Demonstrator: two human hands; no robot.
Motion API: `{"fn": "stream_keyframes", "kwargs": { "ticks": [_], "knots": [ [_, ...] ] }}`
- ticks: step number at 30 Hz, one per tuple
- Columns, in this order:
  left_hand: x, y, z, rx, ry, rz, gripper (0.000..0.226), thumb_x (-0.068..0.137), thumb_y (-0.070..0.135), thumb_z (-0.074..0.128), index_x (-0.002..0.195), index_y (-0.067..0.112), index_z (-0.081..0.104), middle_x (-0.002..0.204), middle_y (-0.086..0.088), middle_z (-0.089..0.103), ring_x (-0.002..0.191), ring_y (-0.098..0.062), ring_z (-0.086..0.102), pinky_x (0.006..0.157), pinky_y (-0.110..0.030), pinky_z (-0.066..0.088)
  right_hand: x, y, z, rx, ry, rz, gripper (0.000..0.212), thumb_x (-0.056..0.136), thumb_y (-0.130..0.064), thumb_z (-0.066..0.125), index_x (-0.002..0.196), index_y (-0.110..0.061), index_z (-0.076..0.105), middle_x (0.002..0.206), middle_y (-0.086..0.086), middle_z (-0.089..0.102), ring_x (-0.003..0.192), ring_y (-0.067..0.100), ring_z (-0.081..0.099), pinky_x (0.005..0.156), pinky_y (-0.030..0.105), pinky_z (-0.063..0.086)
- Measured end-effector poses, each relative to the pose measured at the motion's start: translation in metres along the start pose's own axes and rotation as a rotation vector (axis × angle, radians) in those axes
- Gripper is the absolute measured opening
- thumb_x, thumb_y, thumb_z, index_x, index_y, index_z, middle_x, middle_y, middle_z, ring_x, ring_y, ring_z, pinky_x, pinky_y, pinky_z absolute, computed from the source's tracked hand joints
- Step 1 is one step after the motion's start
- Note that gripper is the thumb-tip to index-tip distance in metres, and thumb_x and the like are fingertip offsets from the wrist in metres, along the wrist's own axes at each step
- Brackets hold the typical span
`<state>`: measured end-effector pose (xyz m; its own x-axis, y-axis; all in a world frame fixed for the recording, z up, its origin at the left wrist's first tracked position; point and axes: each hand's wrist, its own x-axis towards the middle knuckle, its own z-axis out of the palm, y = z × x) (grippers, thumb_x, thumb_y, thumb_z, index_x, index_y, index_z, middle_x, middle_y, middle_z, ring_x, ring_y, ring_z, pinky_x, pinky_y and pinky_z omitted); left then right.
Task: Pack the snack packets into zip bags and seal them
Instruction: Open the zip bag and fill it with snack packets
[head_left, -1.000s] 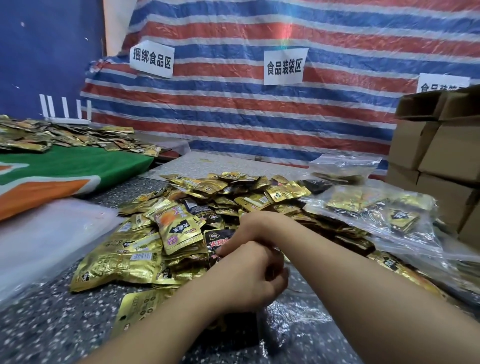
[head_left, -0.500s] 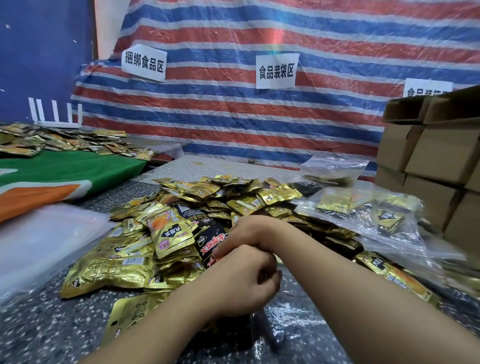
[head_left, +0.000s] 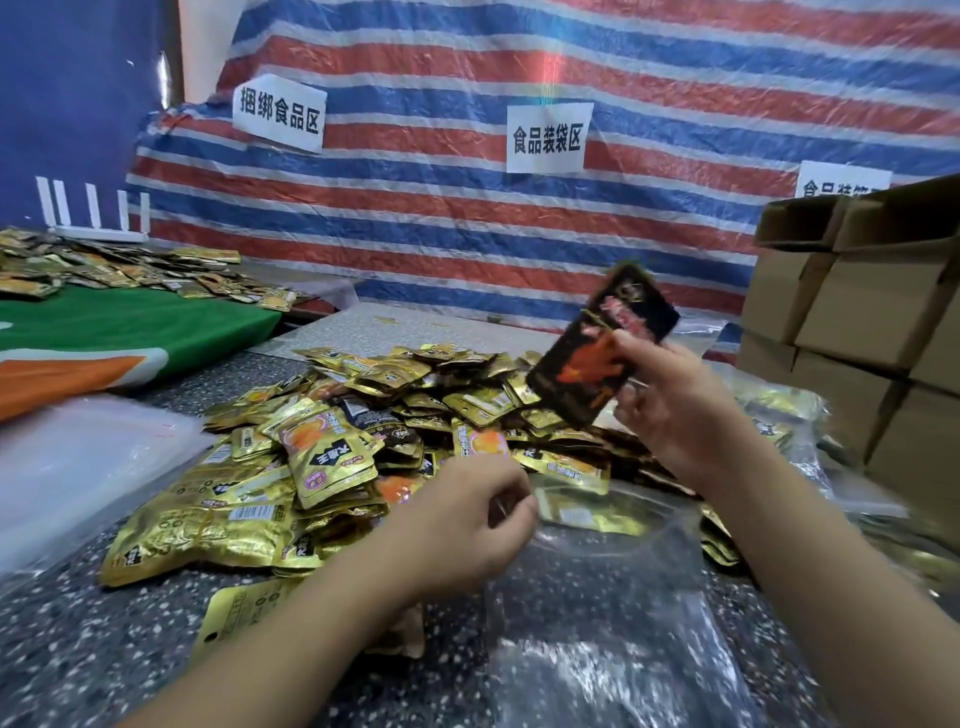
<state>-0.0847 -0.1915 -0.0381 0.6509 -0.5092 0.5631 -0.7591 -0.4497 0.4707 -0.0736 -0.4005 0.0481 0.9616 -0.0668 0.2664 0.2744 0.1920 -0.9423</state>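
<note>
Head view: the right hand (head_left: 670, 410) pinches 1 black snack packet (head_left: 602, 345) raised above the gold packet pile (head_left: 332, 447). The left hand (head_left: 462, 525) pinches the clear zip bag (head_left: 613, 623) at its mouth edge, below the right hand, with bare speckled tabletop (head_left: 83, 644) left of it.

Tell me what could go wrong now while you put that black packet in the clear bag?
1. The right hand holds the black packet only by one edge, up in the air, so it might slip and drop into the gold packet pile.
2. The left hand pinches just the rim of the clear zip bag; the floppy mouth may sag shut, and the packet could miss.
</note>
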Motion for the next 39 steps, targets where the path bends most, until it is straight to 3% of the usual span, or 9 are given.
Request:
{"fn": "stream_keyframes", "kwargs": {
  "ticks": [7,10,13,18,24,28,33,37,39],
  "knots": [
    [0.001,-0.002,-0.003,-0.035,0.039,-0.020,0.016,0.093,0.022,0.059,0.078,0.019,0.059,0.071,0.008,0.055,0.069,-0.008,0.051,0.058,-0.018,0.036,-0.050,0.011,-0.033,-0.031,0.028,-0.212,0.022,0.069,-0.030,0.078,0.087,-0.019,0.070,0.079,0.003,0.069,0.047,0.008,0.049,0.045,0.019,0.044],
    [0.001,-0.004,-0.002,-0.059,0.056,-0.024,0.017,0.093,0.021,0.060,0.075,0.021,0.060,0.067,0.011,0.055,0.064,-0.005,0.050,0.056,-0.014,0.035,-0.063,0.023,-0.035,-0.219,0.030,-0.303,0.026,0.069,-0.035,0.078,0.091,-0.022,0.076,0.089,0.001,0.076,0.062,0.009,0.065,0.055,0.016,0.050],
    [0.002,-0.004,-0.002,-0.080,0.080,-0.018,0.018,0.091,0.024,0.058,0.073,0.023,0.058,0.064,0.012,0.054,0.062,-0.004,0.051,0.055,-0.012,0.035,-0.069,0.030,-0.032,-0.450,-0.005,-0.336,0.027,0.073,-0.027,0.073,0.099,-0.024,0.077,0.099,-0.002,0.078,0.094,0.015,0.073,0.077,0.021,0.057],
    [0.002,-0.003,-0.001,-0.101,0.090,-0.014,0.017,0.088,0.032,0.054,0.073,0.025,0.058,0.065,0.010,0.055,0.063,-0.007,0.052,0.054,-0.016,0.037,-0.073,0.032,-0.032,-0.685,-0.107,-0.345,0.039,0.084,0.000,0.072,0.105,-0.032,0.072,0.099,-0.016,0.075,0.094,0.001,0.070,0.075,0.011,0.053],
    [0.003,-0.001,-0.003,-0.183,0.139,-0.015,0.022,0.092,0.035,0.055,0.073,0.025,0.057,0.061,0.005,0.052,0.055,-0.005,0.044,0.052,-0.021,0.034,-0.072,0.040,-0.040,-0.942,-0.148,-0.224,0.040,0.090,-0.009,0.071,0.116,-0.038,0.064,0.108,-0.016,0.073,0.108,0.006,0.065,0.097,0.047,0.050],
    [0.004,-0.003,-0.006,-0.205,0.098,-0.044,0.016,0.097,0.030,0.059,0.082,0.024,0.061,0.068,0.005,0.059,0.059,-0.008,0.052,0.057,-0.029,0.045,-0.073,0.038,-0.040,-0.967,-0.154,-0.235,0.038,0.090,-0.010,0.070,0.114,-0.038,0.065,0.104,-0.014,0.073,0.102,0.008,0.067,0.095,0.046,0.051],
    [0.002,0.001,-0.005,-0.249,0.113,-0.042,0.024,0.090,0.047,0.055,0.084,0.025,0.063,0.071,0.003,0.065,0.065,-0.021,0.062,0.063,-0.049,0.052,-0.076,0.034,-0.038,-1.105,-0.314,-0.213,0.030,0.095,-0.024,0.066,0.105,-0.051,0.060,0.098,-0.022,0.069,0.092,-0.002,0.062,0.079,0.021,0.049],
    [0.001,-0.002,-0.002,-0.209,0.143,-0.016,0.018,0.094,0.039,0.059,0.085,0.025,0.064,0.071,0.006,0.062,0.064,-0.020,0.059,0.059,-0.049,0.050,-0.077,0.035,-0.034,-1.211,-0.366,-0.179,0.019,0.096,-0.031,0.063,0.110,-0.043,0.058,0.098,-0.020,0.068,0.091,0.001,0.061,0.082,0.034,0.053],
    [0.002,-0.004,0.000,-0.186,0.163,0.007,0.013,0.095,0.032,0.062,0.085,0.023,0.065,0.070,0.009,0.061,0.062,-0.015,0.056,0.055,-0.039,0.049,-0.079,0.037,-0.029,-1.255,-0.402,-0.188,0.021,0.097,-0.036,0.058,0.116,-0.045,0.055,0.101,-0.022,0.066,0.092,0.000,0.060,0.082,0.036,0.053]
  ]
}}
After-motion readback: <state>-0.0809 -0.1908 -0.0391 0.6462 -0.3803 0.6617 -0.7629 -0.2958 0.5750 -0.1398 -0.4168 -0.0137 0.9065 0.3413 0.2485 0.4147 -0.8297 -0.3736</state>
